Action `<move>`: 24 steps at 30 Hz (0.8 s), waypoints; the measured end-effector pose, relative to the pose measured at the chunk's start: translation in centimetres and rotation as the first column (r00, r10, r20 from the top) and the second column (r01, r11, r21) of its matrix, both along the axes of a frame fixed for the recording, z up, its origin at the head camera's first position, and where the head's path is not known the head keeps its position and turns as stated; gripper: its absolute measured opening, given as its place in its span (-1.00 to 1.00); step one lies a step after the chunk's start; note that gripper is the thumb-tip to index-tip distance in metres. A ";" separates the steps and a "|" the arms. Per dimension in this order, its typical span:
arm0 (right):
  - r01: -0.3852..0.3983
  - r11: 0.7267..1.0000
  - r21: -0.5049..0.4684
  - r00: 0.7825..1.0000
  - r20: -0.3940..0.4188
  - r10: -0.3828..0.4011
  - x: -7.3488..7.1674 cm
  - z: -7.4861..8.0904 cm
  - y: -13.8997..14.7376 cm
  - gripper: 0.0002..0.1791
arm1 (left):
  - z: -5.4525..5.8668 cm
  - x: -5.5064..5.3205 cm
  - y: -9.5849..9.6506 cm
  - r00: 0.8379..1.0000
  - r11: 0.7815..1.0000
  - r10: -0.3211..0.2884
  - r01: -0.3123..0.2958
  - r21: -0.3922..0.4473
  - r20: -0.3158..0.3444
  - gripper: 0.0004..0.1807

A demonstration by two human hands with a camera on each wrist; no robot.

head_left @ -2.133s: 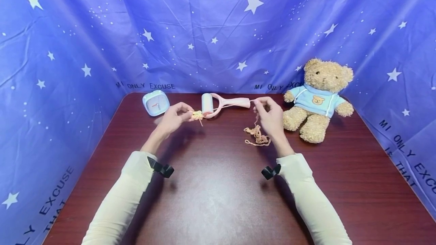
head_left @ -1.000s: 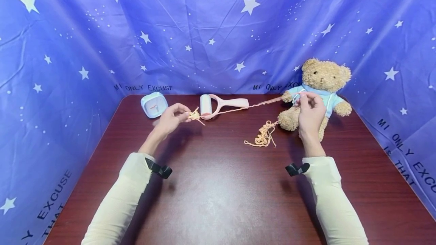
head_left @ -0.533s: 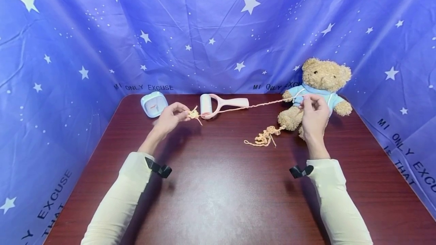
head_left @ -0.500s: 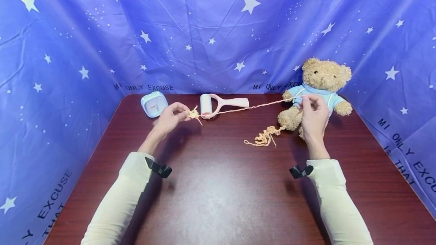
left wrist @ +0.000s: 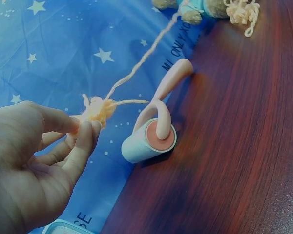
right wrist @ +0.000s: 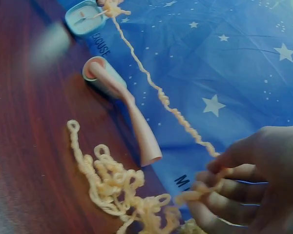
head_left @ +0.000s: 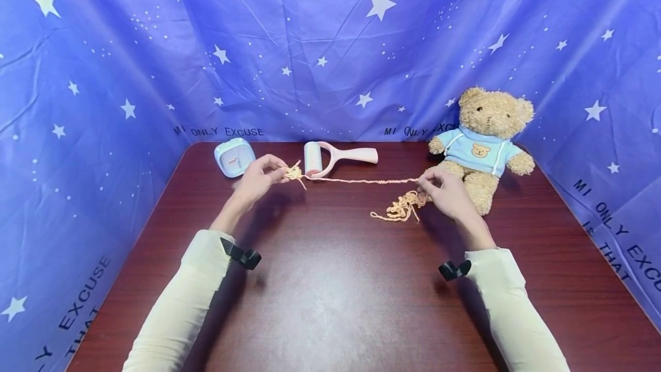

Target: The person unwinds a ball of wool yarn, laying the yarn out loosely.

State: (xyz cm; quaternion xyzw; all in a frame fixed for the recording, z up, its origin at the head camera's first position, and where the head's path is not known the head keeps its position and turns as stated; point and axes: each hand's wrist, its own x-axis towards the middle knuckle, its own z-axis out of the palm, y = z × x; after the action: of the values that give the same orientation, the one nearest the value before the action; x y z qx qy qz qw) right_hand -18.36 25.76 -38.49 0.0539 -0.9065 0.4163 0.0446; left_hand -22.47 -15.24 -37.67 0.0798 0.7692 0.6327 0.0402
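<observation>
Between thumb and fingers, my left hand [head_left: 261,179] pinches a small yellow-orange yarn bundle [left wrist: 98,113] with short loose ends. A twisted peach yarn strand [head_left: 366,181] runs from that bundle across to my right hand [head_left: 449,191], which pinches it near the teddy bear's legs. In the right wrist view the strand is crinkled along its middle, and more yarn passes through the curled fingers. Below the right hand, a tangled yarn heap [head_left: 403,208] lies on the table, with one looped end pointing left. The strand passes in front of a pink-handled lint roller [head_left: 356,155].
A light-blue alarm clock [head_left: 234,157] stands at the back left, just behind the left hand. At the back right sits a teddy bear [head_left: 482,154] in a blue sweater. A blue star-patterned curtain [head_left: 330,45] borders the dark red wooden table [head_left: 320,291].
The right hand first went right with the strand, reaching the bear, then came down and back left. The strand now runs nearly level. The left hand stays almost in place, still pinching the bundle.
</observation>
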 end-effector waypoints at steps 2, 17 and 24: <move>-0.047 0.997 0.061 0.999 0.025 0.046 0.0 -0.4 -0.2 -0.78 | 0.0 0.0 0.0 1.000 1.000 -0.001 0.001 -0.003 -0.002 -0.80; -0.094 0.956 0.279 0.996 0.023 0.091 0.2 -2.0 -1.6 -0.86 | -0.3 -0.1 0.4 1.000 1.000 -0.016 0.015 -0.017 -0.012 -0.82; -0.048 0.973 0.225 0.996 -0.062 0.063 -0.1 -0.9 -2.8 -0.83 | -0.2 -0.2 0.6 1.000 1.000 -0.018 0.018 -0.008 -0.016 -0.83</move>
State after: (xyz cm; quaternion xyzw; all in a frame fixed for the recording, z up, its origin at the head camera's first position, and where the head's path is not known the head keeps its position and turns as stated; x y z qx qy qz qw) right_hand -18.45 22.91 -39.39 0.0981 -0.9437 0.3106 0.0578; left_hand -22.67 -14.64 -37.88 0.0917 0.7712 0.6286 0.0403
